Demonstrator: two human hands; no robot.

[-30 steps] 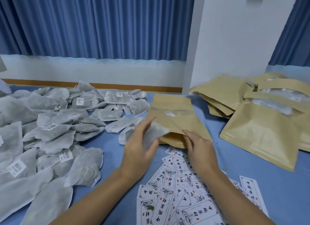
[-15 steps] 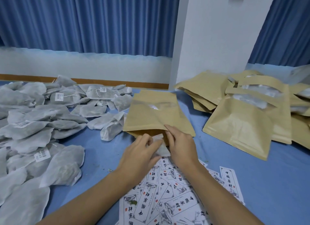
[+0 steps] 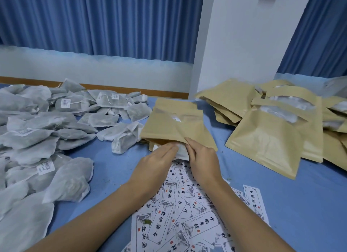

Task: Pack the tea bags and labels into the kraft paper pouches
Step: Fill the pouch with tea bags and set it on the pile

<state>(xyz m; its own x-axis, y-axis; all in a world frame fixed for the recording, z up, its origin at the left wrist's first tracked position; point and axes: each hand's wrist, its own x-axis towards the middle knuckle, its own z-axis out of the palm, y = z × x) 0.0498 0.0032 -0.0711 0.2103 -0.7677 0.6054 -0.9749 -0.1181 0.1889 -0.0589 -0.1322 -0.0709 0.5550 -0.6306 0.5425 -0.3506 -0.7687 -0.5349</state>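
- In the middle of the blue bench [image 3: 300,204] lies a brown paper pouch [image 3: 176,127], flat, its mouth turned toward the person.
- A white tea bag [image 3: 181,152] sits half inside that mouth; its near end sticks out between the two hands.
- The left hand [image 3: 155,163] comes in from the near left. Its fingers [image 3: 167,148] lie almost straight on top of the tea bag, their tips at the pouch's lip. The thumb is hidden, so I can't say whether it grips from below.
- The right hand [image 3: 202,158] is just right of the tea bag, and its curled fingers [image 3: 189,142] pinch the upper lip of the pouch, holding it lifted off the lower one.
- The two hands nearly touch over the tea bag.
- Printed labels [image 3: 187,214] are scattered on the bench under both wrists, nearer than the pouch.
- A big heap of tea bags [image 3: 37,129] covers the left side.
- A pile of pouches [image 3: 272,129] lies at the far right, some overlapping.
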